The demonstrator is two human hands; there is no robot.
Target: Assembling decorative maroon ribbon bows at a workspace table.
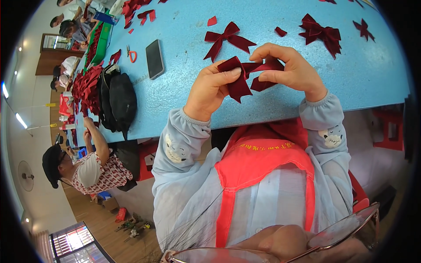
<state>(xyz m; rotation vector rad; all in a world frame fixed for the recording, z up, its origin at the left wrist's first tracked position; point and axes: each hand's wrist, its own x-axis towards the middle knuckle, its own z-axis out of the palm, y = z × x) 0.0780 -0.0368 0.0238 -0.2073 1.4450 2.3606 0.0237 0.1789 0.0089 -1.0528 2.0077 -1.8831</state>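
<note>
Both hands up over the blue counter (pixel 184 61), working one dark red ribbon (pixel 245 79) btwn them. Left hand (pixel 210 90) pinches a folded loop w/ thumb & forefinger; right hand (pixel 287 68) has its fingers (pixel 274 50) curled shut on the other end. Finished bow (pixel 228 39) lies just beyond the fingers, another bow (pixel 320 35) past the right hand. Phone (pixel 154 58) & black bag (pixel 118 101) sit off to the left.
</note>
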